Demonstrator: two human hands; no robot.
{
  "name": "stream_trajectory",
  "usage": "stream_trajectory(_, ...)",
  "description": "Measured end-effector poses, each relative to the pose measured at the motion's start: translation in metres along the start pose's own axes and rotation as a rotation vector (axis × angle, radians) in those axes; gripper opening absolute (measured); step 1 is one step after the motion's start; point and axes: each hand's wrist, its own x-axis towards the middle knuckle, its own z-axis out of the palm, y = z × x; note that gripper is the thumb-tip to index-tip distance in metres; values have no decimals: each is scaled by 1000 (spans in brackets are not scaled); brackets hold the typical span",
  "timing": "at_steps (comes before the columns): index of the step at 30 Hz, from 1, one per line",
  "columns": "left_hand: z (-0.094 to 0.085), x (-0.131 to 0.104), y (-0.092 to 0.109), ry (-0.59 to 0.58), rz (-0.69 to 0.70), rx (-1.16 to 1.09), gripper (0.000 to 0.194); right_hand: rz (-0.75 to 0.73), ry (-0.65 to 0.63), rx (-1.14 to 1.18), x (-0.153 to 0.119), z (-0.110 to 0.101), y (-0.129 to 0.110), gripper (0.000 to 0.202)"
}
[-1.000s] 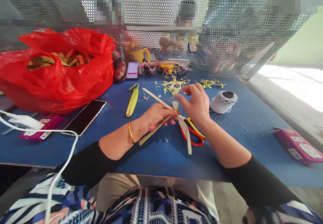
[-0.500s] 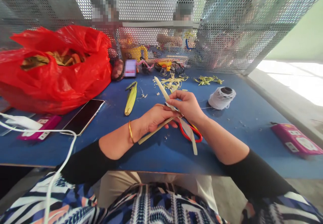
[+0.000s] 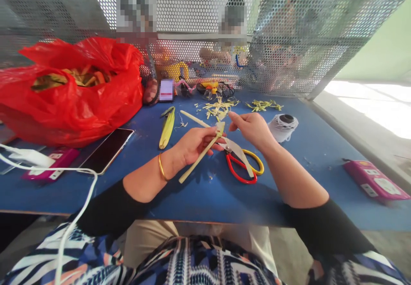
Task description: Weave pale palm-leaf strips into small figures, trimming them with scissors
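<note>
Between its thumb and fingers, my left hand [image 3: 195, 144] grips a bundle of pale plant strips [image 3: 199, 158] near their crossing. One strip slants down toward me, one points up and left, and a broader one hangs over the scissors. My right hand [image 3: 249, 127] is just right of the bundle, with thumb and index finger pinched; what they hold, if anything, is too small to tell. Scissors [image 3: 236, 175] with red and yellow handles lie on the table below the hands. A white thread spool [image 3: 283, 128] stands beyond my right wrist.
On the blue table [image 3: 128, 199] are a red bag [image 3: 105, 100], a phone [image 3: 107, 151], a green husk piece [image 3: 167, 128], pale scraps [image 3: 220, 106], green scraps [image 3: 263, 105] and a magenta pack [image 3: 375, 180]. A perforated screen [image 3: 192, 2] rises behind; people are beyond it.
My right hand has moved right, off the bundle. The bundle has turned in my left hand, its upper strip now tilting further left, and more of the scissors shows.
</note>
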Motion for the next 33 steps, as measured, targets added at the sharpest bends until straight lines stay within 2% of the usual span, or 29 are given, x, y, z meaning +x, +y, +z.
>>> stream_trajectory(2,-1,1,0,29,26,-1,22,19,-139,95,0,2,1,48)
stream_trajectory(4,-1,2,-3,40,55,27,16,-9,-207,261,-2,10,1,41)
stream_trajectory(6,-1,2,-6,35,74,59,14,-39,-173,387,-5,19,1,34)
stream_trajectory(8,0,2,-8,36,92,78,14,-51,-72,411,-8,28,2,31)
stream_trajectory(10,2,2,-9,39,108,85,14,-54,30,386,-9,34,4,29)
stream_trajectory(12,2,2,-10,43,110,86,14,-53,59,362,-8,36,5,28)
stream_trajectory(20,-7,6,0,37,169,-109,15,-121,-34,92,-5,18,-2,33)
stream_trajectory(23,-8,6,3,100,197,-137,11,-145,-56,5,-10,16,-5,25)
stream_trajectory(24,-7,7,3,129,210,-141,10,-181,-7,-41,-13,16,-6,21)
stream_trajectory(27,-6,10,-1,163,255,-174,10,-404,273,-242,-23,19,-9,16)
stream_trajectory(28,-6,11,-2,155,282,-191,8,-488,333,-301,-27,21,-10,17)
stream_trajectory(29,-6,12,-4,140,311,-206,6,-553,341,-339,-30,23,-11,19)
stream_trajectory(31,-7,15,-6,95,359,-215,3,-584,228,-343,-35,31,-11,23)
stream_trajectory(33,-8,17,-8,59,386,-198,1,-485,96,-266,-37,39,-9,23)
